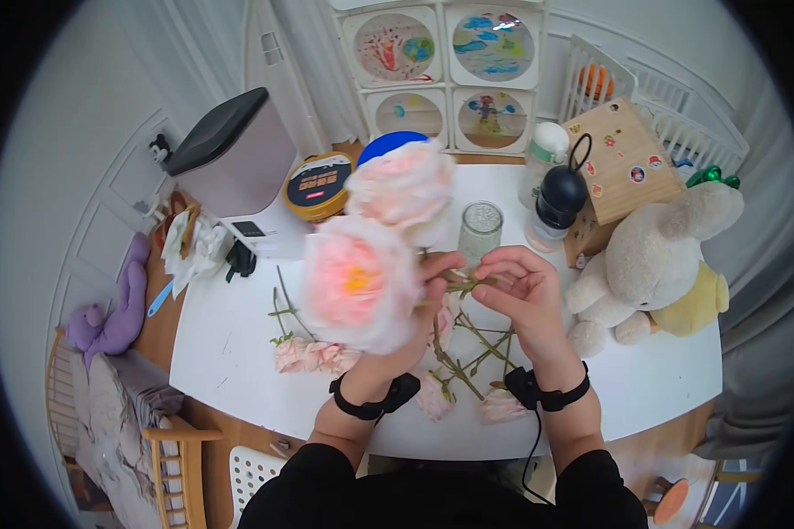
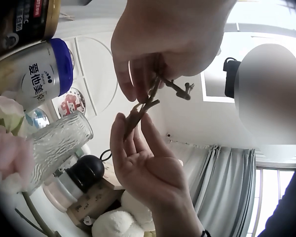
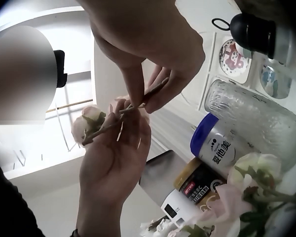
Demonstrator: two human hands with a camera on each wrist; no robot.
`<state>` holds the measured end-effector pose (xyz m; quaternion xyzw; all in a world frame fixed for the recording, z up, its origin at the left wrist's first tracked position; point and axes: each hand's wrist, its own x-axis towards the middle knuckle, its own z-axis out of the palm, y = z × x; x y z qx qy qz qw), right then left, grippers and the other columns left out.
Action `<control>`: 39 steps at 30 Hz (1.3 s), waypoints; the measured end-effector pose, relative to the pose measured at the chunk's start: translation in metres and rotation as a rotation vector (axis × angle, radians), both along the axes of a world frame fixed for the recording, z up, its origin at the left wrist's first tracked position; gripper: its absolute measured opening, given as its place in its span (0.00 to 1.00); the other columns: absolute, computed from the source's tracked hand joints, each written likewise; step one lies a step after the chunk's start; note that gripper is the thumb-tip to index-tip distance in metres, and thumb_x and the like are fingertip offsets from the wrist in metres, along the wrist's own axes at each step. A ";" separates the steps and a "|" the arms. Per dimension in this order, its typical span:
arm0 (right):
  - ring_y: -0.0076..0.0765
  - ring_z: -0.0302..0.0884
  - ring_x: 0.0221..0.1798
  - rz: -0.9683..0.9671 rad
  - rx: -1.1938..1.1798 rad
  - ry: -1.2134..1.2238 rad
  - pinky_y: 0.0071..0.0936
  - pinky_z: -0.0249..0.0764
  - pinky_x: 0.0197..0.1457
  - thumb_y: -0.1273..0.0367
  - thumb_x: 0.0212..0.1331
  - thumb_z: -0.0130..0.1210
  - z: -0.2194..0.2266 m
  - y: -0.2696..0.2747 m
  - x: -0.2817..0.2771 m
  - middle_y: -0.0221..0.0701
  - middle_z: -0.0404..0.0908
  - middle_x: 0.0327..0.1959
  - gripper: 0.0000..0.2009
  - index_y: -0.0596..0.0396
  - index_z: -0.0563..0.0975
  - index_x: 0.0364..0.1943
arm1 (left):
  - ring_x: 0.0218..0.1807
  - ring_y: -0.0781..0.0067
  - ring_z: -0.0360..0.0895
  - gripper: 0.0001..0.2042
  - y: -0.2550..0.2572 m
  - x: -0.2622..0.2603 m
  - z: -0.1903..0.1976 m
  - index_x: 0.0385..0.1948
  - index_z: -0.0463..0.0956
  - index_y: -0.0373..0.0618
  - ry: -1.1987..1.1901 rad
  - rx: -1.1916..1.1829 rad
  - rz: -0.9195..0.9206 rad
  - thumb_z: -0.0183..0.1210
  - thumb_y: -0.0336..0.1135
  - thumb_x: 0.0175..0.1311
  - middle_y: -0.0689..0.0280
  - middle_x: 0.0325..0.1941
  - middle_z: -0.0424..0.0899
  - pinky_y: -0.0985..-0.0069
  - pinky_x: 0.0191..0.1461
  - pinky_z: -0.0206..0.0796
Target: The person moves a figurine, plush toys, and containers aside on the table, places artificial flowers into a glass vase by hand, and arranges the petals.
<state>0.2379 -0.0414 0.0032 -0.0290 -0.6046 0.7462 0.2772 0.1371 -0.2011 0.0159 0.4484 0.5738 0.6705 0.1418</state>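
Observation:
Two large pale pink flowers, one with a yellow centre [image 1: 358, 280] and one behind it [image 1: 402, 187], stand out from the left hand [image 1: 415, 316], whose fingers curl round their green-brown stems [image 1: 460, 286]. The right hand [image 1: 528, 298] pinches the stem ends between thumb and fingers, close to the left fingertips. In the left wrist view the stems [image 2: 144, 109] pass between the left hand [image 2: 167, 42] above and the right hand [image 2: 150, 170] below. A ribbed glass vase [image 1: 481, 231] stands upright just beyond the hands.
More pink flowers [image 1: 316, 356] and loose stems [image 1: 478, 353] lie on the white table [image 1: 644, 388]. Around its back stand a bin-like appliance [image 1: 238, 159], a yellow-rimmed tub [image 1: 318, 185], a blue-lidded can [image 1: 392, 146], a black-topped bottle [image 1: 559, 196], a wooden box [image 1: 625, 159] and a plush rabbit [image 1: 653, 264].

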 end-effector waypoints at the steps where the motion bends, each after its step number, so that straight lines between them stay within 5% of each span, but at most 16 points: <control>1: 0.29 0.78 0.52 -0.045 0.168 0.012 0.27 0.73 0.57 0.84 0.49 0.63 -0.003 0.004 -0.004 0.34 0.83 0.44 0.16 0.60 0.78 0.44 | 0.54 0.70 0.77 0.18 0.002 -0.004 -0.008 0.61 0.68 0.37 0.042 -0.018 0.003 0.46 0.34 0.74 0.58 0.56 0.77 0.74 0.59 0.68; 3: 0.31 0.75 0.54 -0.184 0.345 0.020 0.29 0.68 0.60 0.82 0.48 0.63 -0.003 0.005 -0.005 0.31 0.83 0.43 0.14 0.58 0.81 0.41 | 0.58 0.68 0.75 0.18 -0.001 -0.008 -0.017 0.62 0.67 0.37 0.038 -0.024 -0.025 0.46 0.32 0.73 0.57 0.58 0.77 0.74 0.63 0.66; 6: 0.32 0.77 0.51 -0.136 0.381 0.094 0.28 0.69 0.58 0.82 0.48 0.63 0.007 0.014 0.009 0.32 0.82 0.43 0.13 0.58 0.82 0.40 | 0.60 0.68 0.74 0.19 -0.002 0.001 -0.013 0.60 0.67 0.37 -0.430 -0.020 -0.184 0.51 0.35 0.71 0.57 0.62 0.75 0.74 0.64 0.65; 8: 0.34 0.79 0.43 -0.101 0.467 0.116 0.28 0.72 0.51 0.81 0.46 0.63 0.021 0.010 0.022 0.33 0.82 0.39 0.13 0.60 0.82 0.39 | 0.60 0.66 0.73 0.23 0.013 -0.012 -0.055 0.61 0.68 0.41 -0.143 -0.059 -0.283 0.60 0.32 0.63 0.59 0.61 0.74 0.71 0.64 0.66; 9: 0.35 0.79 0.42 -0.083 0.523 0.093 0.28 0.72 0.49 0.81 0.46 0.63 0.027 0.007 0.028 0.34 0.82 0.37 0.13 0.60 0.81 0.39 | 0.60 0.66 0.73 0.26 0.020 -0.012 -0.051 0.61 0.69 0.43 0.004 -0.076 -0.331 0.64 0.31 0.59 0.60 0.61 0.74 0.70 0.64 0.66; 11: 0.39 0.80 0.37 -0.105 0.672 0.189 0.29 0.74 0.42 0.79 0.44 0.64 0.028 0.000 0.025 0.34 0.81 0.32 0.14 0.61 0.81 0.38 | 0.59 0.64 0.74 0.26 0.011 0.002 -0.041 0.60 0.70 0.42 -0.062 -0.165 -0.234 0.64 0.31 0.58 0.59 0.61 0.74 0.69 0.63 0.67; 15: 0.40 0.79 0.38 -0.064 0.628 0.075 0.30 0.73 0.42 0.78 0.44 0.64 0.031 -0.008 0.027 0.34 0.81 0.32 0.09 0.60 0.82 0.33 | 0.60 0.58 0.74 0.24 0.011 0.011 -0.016 0.59 0.74 0.39 0.172 -0.137 -0.117 0.63 0.31 0.58 0.54 0.61 0.74 0.67 0.62 0.66; 18: 0.43 0.79 0.38 -0.082 0.806 0.127 0.32 0.73 0.43 0.78 0.43 0.64 0.022 0.007 0.031 0.35 0.81 0.33 0.09 0.60 0.82 0.32 | 0.63 0.56 0.72 0.22 0.012 0.004 -0.001 0.59 0.74 0.38 0.341 -0.108 -0.082 0.60 0.30 0.62 0.51 0.64 0.73 0.67 0.64 0.64; 22: 0.43 0.79 0.47 -0.099 0.696 0.268 0.35 0.74 0.51 0.72 0.50 0.62 0.022 0.035 0.037 0.37 0.82 0.44 0.13 0.58 0.82 0.41 | 0.66 0.55 0.70 0.19 0.003 -0.011 -0.004 0.60 0.73 0.36 0.227 -0.068 -0.073 0.54 0.27 0.66 0.48 0.68 0.69 0.67 0.68 0.59; 28: 0.38 0.75 0.60 -0.261 -0.119 0.291 0.34 0.71 0.64 0.66 0.59 0.61 -0.031 0.049 0.036 0.38 0.74 0.61 0.28 0.59 0.66 0.63 | 0.54 0.77 0.74 0.10 0.005 -0.036 -0.032 0.47 0.73 0.38 -0.123 0.219 -0.022 0.52 0.21 0.67 0.61 0.51 0.79 0.76 0.59 0.64; 29: 0.33 0.76 0.58 -0.489 0.376 0.205 0.31 0.72 0.61 0.66 0.49 0.69 -0.025 0.057 0.037 0.39 0.77 0.57 0.31 0.61 0.71 0.59 | 0.54 0.78 0.74 0.09 0.007 -0.036 -0.031 0.46 0.70 0.40 -0.160 0.257 0.008 0.53 0.21 0.66 0.62 0.50 0.79 0.76 0.59 0.64; 31: 0.31 0.78 0.54 -0.470 0.327 0.102 0.29 0.73 0.58 0.66 0.42 0.73 -0.027 0.055 0.039 0.37 0.80 0.54 0.32 0.62 0.74 0.55 | 0.53 0.79 0.74 0.13 0.008 -0.034 -0.023 0.41 0.60 0.47 -0.213 0.287 0.055 0.57 0.23 0.64 0.65 0.46 0.78 0.75 0.59 0.65; 35: 0.28 0.81 0.47 -0.462 0.426 0.072 0.27 0.75 0.52 0.68 0.37 0.74 -0.004 0.042 0.035 0.35 0.84 0.45 0.27 0.64 0.78 0.46 | 0.57 0.75 0.73 0.14 0.009 -0.035 -0.029 0.46 0.68 0.43 -0.215 0.375 0.079 0.62 0.24 0.62 0.63 0.53 0.78 0.72 0.62 0.65; 37: 0.29 0.81 0.46 -0.365 0.293 0.060 0.27 0.75 0.51 0.68 0.38 0.73 -0.012 0.044 0.034 0.36 0.84 0.43 0.25 0.64 0.79 0.43 | 0.60 0.69 0.72 0.15 0.007 -0.037 -0.039 0.47 0.72 0.42 -0.290 0.371 0.131 0.64 0.25 0.60 0.62 0.53 0.80 0.67 0.64 0.64; 39: 0.30 0.82 0.44 -0.328 0.355 0.047 0.27 0.75 0.50 0.67 0.39 0.72 -0.018 0.049 0.035 0.37 0.85 0.42 0.22 0.63 0.80 0.41 | 0.63 0.61 0.71 0.14 0.003 -0.045 -0.042 0.46 0.77 0.42 -0.198 0.345 -0.021 0.66 0.26 0.58 0.61 0.50 0.83 0.62 0.66 0.62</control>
